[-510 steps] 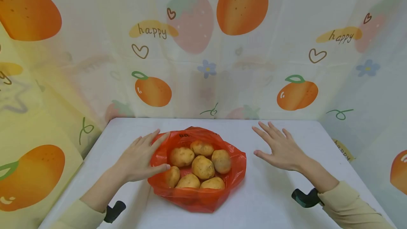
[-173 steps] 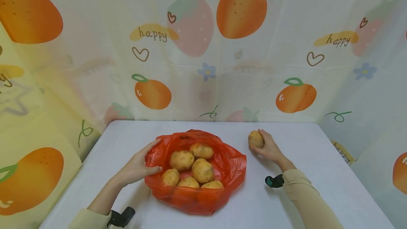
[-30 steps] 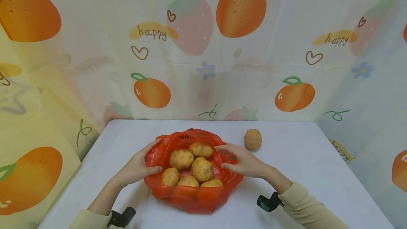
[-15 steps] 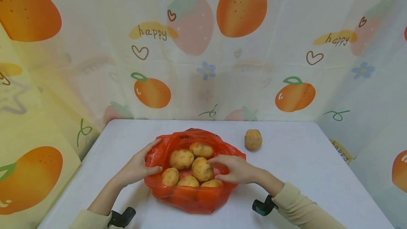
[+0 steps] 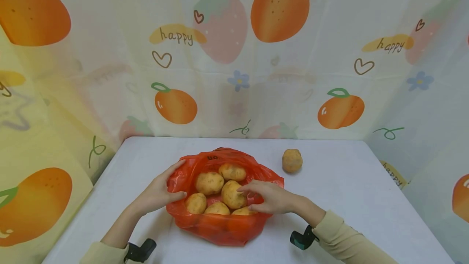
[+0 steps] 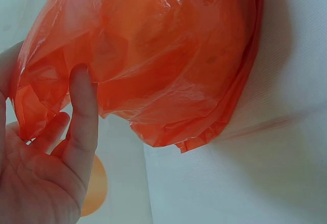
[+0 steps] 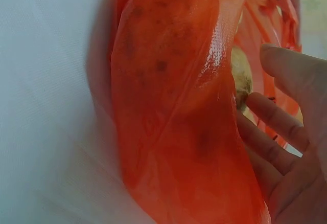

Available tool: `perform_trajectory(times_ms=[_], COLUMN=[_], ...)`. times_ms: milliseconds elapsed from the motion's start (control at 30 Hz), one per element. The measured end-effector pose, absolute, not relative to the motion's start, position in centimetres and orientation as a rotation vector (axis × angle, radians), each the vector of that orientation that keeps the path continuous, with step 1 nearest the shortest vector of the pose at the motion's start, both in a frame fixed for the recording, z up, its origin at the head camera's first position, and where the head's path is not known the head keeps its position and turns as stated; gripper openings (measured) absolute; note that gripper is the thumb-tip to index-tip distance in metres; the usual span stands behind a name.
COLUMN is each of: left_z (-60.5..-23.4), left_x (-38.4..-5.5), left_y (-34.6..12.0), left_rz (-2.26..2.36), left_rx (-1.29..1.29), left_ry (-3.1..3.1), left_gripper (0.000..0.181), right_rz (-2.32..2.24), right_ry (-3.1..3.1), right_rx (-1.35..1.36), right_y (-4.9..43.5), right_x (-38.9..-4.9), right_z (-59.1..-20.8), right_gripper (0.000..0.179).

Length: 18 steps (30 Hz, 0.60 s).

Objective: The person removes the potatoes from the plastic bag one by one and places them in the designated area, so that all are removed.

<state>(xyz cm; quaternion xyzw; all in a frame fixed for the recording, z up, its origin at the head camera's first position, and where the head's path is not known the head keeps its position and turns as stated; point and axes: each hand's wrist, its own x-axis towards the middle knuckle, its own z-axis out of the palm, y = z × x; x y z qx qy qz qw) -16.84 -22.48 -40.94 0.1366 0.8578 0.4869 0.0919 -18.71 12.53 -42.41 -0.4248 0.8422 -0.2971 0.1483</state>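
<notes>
A red plastic bag (image 5: 230, 234) sat slightly left of the middle of the white bench (image 5: 344, 199), its mouth gaping upward. Six potatoes showed inside it: a back potato (image 5: 232, 171), a broad potato (image 5: 209, 183), a central potato (image 5: 233, 194), a small potato (image 5: 196, 203) by the left wall, and two front potatoes (image 5: 217, 208), partly hidden by the bag's near rim. A loose potato (image 5: 292, 161) lay outside the bag, near the bench's far edge, between the bag and the far right corner, apart from both.

The left hand (image 5: 160, 192) held the left rim of the bag, with plastic caught between thumb and fingers. The right hand (image 5: 272, 197) reached in over the right rim, thumb and fingers spread apart, the fingertips at the right side of the central potato; I could not tell whether they pressed it. In the right wrist view, the bag's wall ran beside that hand.

Beige sleeves (image 5: 351, 237) covered both forearms, and a dark device (image 5: 303, 238) sat at each wrist. Past the far edge hung a pale cloth (image 5: 220, 93) printed with oranges, strawberries, hearts and "happy".
</notes>
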Motion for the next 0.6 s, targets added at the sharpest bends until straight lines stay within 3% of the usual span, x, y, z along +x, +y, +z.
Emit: perform_trajectory(times_ms=[600], left_z=[-41.45], left_x=[-17.18], left_y=[-22.56], left_rz=[1.393], left_rx=[0.395], left_ry=[2.587], left_gripper=[0.082], right_rz=[-0.713], right_ry=[2.425], right_rx=[-1.338], right_y=[13.02], right_x=[-19.09], right_z=[-43.01], right_gripper=[0.032])
